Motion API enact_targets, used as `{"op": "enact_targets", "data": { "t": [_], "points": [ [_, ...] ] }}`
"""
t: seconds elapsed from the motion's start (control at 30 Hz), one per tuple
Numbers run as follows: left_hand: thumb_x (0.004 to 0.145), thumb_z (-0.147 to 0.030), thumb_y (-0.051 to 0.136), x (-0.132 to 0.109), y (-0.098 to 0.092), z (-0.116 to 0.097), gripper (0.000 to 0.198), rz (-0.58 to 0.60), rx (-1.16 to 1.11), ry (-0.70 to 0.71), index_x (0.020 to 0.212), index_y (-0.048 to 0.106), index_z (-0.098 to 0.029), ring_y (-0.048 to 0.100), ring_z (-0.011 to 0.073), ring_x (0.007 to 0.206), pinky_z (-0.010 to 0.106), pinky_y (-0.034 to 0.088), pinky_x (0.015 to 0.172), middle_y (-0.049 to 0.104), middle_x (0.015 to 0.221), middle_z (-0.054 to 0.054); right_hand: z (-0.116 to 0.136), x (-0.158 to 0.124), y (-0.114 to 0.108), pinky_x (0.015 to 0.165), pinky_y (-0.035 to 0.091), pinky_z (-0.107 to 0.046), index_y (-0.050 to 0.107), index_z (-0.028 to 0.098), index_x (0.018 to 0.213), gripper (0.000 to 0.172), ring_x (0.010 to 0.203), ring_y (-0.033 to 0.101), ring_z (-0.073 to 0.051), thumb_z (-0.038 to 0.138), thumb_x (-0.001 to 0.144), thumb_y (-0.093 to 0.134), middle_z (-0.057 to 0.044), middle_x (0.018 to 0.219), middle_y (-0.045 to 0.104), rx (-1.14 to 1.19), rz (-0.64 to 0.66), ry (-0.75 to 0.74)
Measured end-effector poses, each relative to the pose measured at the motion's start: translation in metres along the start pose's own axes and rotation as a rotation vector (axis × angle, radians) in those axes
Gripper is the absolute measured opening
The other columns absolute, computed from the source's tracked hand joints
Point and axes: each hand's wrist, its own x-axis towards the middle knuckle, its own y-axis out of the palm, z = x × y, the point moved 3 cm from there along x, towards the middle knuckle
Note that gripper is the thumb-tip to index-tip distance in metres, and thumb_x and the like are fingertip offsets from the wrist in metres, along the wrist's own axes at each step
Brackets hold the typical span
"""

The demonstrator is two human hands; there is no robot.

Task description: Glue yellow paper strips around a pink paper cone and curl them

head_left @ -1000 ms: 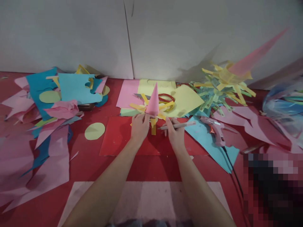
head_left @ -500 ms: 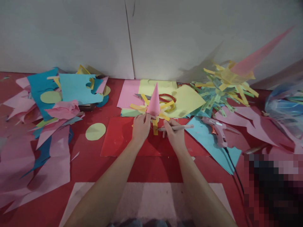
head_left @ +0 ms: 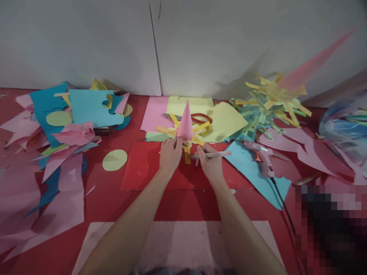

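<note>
A pink paper cone (head_left: 186, 123) stands upright with yellow paper strips (head_left: 187, 154) spreading out from its base. My left hand (head_left: 171, 154) is closed at the near left side of that base, its fingertips pinching the cone's lower edge. In my right hand (head_left: 210, 162) is a pale pen (head_left: 215, 154), held in a writing grip. The pen's tip points left and lies at the front yellow strip; whether it touches the strip I cannot tell. Both hands rest over a red board (head_left: 143, 168). Behind the cone lie red-handled scissors (head_left: 203, 117), partly hidden.
To the right, a pink glue gun (head_left: 267, 162) with a black cord lies on blue paper (head_left: 252, 175). A larger paper piece with a long pink cone (head_left: 312, 67) leans farther back. Paper scraps (head_left: 67, 183) heap at the left, near a pale yellow disc (head_left: 115, 160). A white wall (head_left: 86, 42) stands behind.
The whole view has shifted slightly left. Both hands keep nearly the same places, the left on the cone and the right with the pen at the front strip.
</note>
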Motion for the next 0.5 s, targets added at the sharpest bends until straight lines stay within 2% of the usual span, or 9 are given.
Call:
{"op": "enact_targets", "data": {
  "t": [0.5],
  "points": [
    [0.086, -0.025, 0.035, 0.001, 0.0016, 0.0038, 0.035, -0.008, 0.028, 0.018, 0.066, 0.064, -0.021, 0.062, 0.016, 0.08, 0.028, 0.044, 0.078, 0.071, 0.079, -0.001, -0.0047, 0.001, 0.0012, 0.047, 0.036, -0.022, 0.041, 0.021, 0.052, 0.036, 0.04, 0.044, -0.009, 0.034, 0.084, 0.05, 0.005, 0.04, 0.048, -0.011, 0.036, -0.004]
  ]
}}
